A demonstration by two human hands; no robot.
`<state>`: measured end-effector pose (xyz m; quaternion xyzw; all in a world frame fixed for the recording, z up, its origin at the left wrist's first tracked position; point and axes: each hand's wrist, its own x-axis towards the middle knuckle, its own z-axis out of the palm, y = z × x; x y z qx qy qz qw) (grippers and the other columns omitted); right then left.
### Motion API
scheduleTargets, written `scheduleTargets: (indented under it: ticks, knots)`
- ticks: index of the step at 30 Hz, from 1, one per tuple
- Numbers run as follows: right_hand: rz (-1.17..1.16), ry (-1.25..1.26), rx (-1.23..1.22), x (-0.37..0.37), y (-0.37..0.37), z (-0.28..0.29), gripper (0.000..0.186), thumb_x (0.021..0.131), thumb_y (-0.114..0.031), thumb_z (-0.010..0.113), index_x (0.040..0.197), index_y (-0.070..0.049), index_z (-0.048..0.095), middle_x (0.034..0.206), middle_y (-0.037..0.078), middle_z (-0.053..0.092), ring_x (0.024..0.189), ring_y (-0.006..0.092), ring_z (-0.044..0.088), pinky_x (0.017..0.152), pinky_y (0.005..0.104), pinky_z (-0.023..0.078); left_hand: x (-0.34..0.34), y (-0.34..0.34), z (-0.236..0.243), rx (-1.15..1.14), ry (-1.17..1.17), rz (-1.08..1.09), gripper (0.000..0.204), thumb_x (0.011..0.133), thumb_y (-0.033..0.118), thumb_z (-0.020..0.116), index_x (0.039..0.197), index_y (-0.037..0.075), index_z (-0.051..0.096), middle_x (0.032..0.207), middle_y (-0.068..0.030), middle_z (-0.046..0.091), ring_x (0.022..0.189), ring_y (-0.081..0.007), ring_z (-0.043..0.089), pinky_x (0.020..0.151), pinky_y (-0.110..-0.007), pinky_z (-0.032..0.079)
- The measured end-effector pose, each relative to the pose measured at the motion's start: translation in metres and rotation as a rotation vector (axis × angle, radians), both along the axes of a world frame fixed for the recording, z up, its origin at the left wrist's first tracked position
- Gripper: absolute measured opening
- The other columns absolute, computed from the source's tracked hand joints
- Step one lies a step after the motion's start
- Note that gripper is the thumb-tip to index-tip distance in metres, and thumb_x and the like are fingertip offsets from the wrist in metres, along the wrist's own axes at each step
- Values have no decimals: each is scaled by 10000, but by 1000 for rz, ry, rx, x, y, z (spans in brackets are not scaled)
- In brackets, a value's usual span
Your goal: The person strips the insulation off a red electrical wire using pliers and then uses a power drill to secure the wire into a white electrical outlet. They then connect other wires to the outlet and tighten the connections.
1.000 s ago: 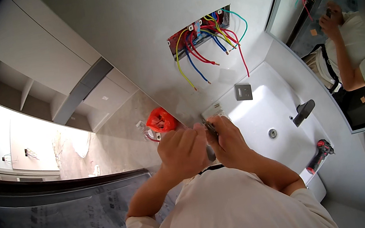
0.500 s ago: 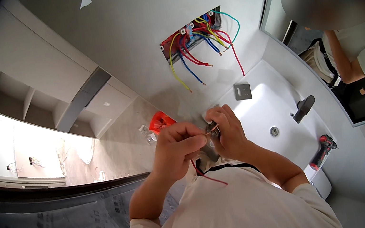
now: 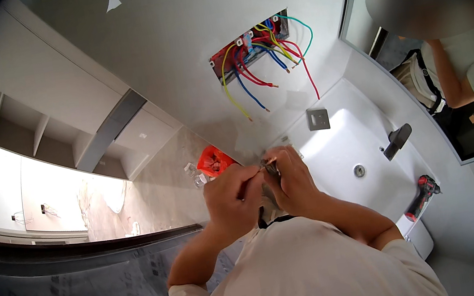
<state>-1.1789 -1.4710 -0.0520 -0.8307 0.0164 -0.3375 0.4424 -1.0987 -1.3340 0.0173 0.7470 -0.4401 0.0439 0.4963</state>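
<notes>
My left hand [image 3: 233, 194] and my right hand [image 3: 293, 181] are held together in front of my chest, above the edge of a white washbasin [image 3: 338, 150]. Both hands close on a small grey metal tool or part [image 3: 270, 167] between the fingertips; what it is exactly I cannot tell. On the wall ahead, an open electrical box [image 3: 248, 46] has red, blue, yellow and green wires [image 3: 262, 71] hanging out of it.
A grey socket plate [image 3: 317, 119] lies on the basin's rim. A dark tap [image 3: 397, 140] and a drain [image 3: 359, 171] are in the basin; a red cordless drill [image 3: 422, 195] lies at its right end. An orange bag [image 3: 213, 161] sits left. A mirror [image 3: 452, 49] reflects a person.
The view has tilted slightly, so the wall box sits higher and further right. My hands stay together, still working the small part; a thin red wire seen below them earlier is out of sight.
</notes>
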Motion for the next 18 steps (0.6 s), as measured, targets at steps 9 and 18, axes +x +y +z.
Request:
scheduleTargets:
  ticks: [9, 18]
  knots:
    - [-28, -231, -168, 15, -26, 1, 499, 715, 93, 678, 1171, -24, 512, 1106, 183, 588, 873, 383, 525, 714, 443, 459, 18, -3, 42, -112, 1481, -301, 41, 841, -62, 618, 855, -25, 630, 674, 12, 541, 488, -53, 374, 442, -250, 275]
    - [20, -10, 110, 7, -1, 8, 224, 926, -10, 643, 1105, -31, 509, 1039, 171, 602, 915, 402, 570, 790, 465, 469, 8, -12, 10, -28, -497, -40, 114, 768, -29, 681, 880, -21, 667, 634, -43, 514, 500, -141, 477, 455, -287, 352]
